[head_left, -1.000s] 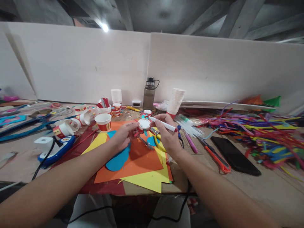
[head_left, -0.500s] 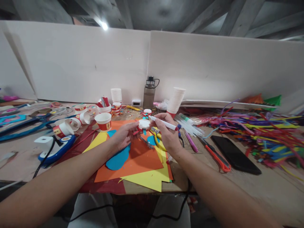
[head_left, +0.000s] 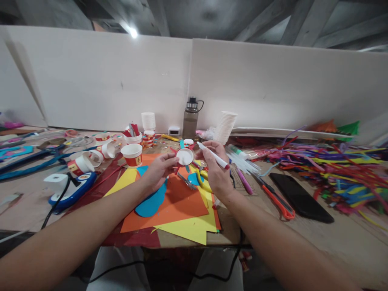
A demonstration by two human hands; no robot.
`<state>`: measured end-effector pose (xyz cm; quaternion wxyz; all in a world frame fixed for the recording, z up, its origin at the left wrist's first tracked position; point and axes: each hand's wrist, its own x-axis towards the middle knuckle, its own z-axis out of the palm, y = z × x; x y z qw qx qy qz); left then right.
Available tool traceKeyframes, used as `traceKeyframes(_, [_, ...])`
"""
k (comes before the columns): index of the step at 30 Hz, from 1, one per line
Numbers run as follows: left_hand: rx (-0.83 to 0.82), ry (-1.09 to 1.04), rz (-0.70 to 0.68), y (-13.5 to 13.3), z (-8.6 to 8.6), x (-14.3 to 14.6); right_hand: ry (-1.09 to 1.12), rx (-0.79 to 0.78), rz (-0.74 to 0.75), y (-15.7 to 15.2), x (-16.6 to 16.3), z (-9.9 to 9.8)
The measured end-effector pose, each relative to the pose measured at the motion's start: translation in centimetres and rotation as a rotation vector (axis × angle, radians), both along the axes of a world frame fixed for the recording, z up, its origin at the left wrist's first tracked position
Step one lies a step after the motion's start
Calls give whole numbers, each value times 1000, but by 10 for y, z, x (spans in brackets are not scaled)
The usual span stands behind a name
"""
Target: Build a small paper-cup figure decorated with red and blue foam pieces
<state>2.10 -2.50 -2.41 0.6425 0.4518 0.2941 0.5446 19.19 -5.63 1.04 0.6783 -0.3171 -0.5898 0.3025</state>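
My left hand [head_left: 159, 169] is closed on a small paper cup [head_left: 184, 156], tipped so its white round bottom faces me, with red and blue strips sticking out around it. My right hand [head_left: 214, 167] grips a white marker [head_left: 214, 155] with a red end, its tip just right of the cup. Both hands hover above orange paper [head_left: 178, 202], yellow paper [head_left: 190, 228] and a blue cut-out [head_left: 150, 204] on the wooden table [head_left: 333, 242].
Paper cups [head_left: 131, 154] and a cup stack [head_left: 226, 127] stand around, with a dark bottle [head_left: 190, 118] at the wall. A black phone [head_left: 300, 198], orange box cutter [head_left: 277, 202], pink pen [head_left: 242, 182] and pile of coloured strips [head_left: 333, 169] lie right. A blue glue gun [head_left: 72, 190] lies left.
My left hand has lifted the cup slightly and tilted its bottom toward me. The marker tip has drawn back a little from the cup and now points up-left.
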Motion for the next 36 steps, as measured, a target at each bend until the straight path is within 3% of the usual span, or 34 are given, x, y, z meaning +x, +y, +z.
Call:
traceKeyframes(5, [278, 134, 191, -5, 4, 3, -6, -32, -123, 7, 3, -3])
traceKeyframes(11, [344, 206, 307, -13, 16, 3, -111, -63, 11, 10, 2, -9])
traceKeyframes(21, [368, 259, 281, -13, 13, 3, -222, -39, -6, 11, 5, -13])
traceKeyframes(36, [398, 283, 208, -15, 12, 2, -191, -64, 23, 11, 2, -10])
